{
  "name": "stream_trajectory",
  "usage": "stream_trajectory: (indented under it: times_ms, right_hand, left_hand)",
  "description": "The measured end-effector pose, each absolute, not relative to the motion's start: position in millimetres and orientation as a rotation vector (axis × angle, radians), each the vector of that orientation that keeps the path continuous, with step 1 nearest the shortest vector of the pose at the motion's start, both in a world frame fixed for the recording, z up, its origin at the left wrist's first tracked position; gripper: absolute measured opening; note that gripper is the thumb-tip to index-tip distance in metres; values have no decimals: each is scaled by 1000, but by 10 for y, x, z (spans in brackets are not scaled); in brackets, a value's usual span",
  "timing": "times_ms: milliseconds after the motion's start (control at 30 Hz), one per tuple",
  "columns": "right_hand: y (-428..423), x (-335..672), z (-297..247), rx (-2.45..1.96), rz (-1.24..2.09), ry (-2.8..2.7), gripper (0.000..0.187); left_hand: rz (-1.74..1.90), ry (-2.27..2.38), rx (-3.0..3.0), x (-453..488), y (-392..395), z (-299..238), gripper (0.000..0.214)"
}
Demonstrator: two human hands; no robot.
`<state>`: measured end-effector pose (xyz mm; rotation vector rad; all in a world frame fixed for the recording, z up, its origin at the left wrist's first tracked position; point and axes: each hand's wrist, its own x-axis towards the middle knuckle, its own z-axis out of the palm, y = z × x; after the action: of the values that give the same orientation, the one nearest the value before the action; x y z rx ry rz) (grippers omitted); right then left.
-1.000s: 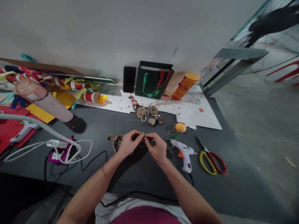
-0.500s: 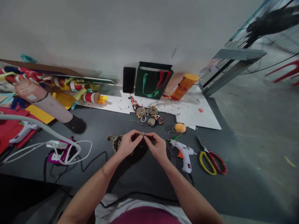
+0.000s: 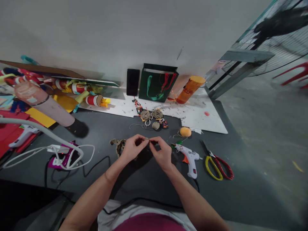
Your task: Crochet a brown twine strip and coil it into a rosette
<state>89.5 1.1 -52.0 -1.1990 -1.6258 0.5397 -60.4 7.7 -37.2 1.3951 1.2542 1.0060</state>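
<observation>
Over the dark table, my left hand (image 3: 132, 148) and my right hand (image 3: 162, 152) meet at the fingertips, both pinching a small piece of brown-grey crocheted strip (image 3: 146, 139). Most of that piece is hidden by the fingers. A longer crumpled length of the same crocheted strip (image 3: 118, 145) lies to the left, partly behind my left hand. Beyond the hands rest two coiled brown rosettes (image 3: 145, 115) with beads, and a small ball of brown yarn (image 3: 156, 125). A white glue gun (image 3: 190, 158) lies just right of my right hand.
Scissors (image 3: 213, 163) with yellow and red handles lie at the right, an orange yarn ball (image 3: 185, 132) behind them. A phone (image 3: 132, 82), a green bag (image 3: 157, 83) and an orange bottle (image 3: 191, 89) stand by the wall. Left are a purple power strip (image 3: 63, 156), cables and a tumbler (image 3: 51, 109).
The fingertips have shifted slightly around the small crocheted piece, the right fingers tilting a little. Everything on the table stays where it was.
</observation>
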Motion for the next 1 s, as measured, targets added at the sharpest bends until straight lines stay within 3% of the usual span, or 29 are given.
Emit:
stream_trajectory:
  times_ms: [600, 833, 1000]
  right_hand:
    - [46, 907, -520, -1194, 890, -1376, 9]
    - [25, 915, -542, -1116, 640, -1423, 2]
    - [12, 930, -560, -1063, 517, -1518, 7]
  left_hand:
    - [1048, 1286, 1502, -598, 40, -276, 19]
    - [1025, 1166, 1285, -581, 48, -327, 22]
    - [1063, 1183, 1321, -549, 13, -315, 24]
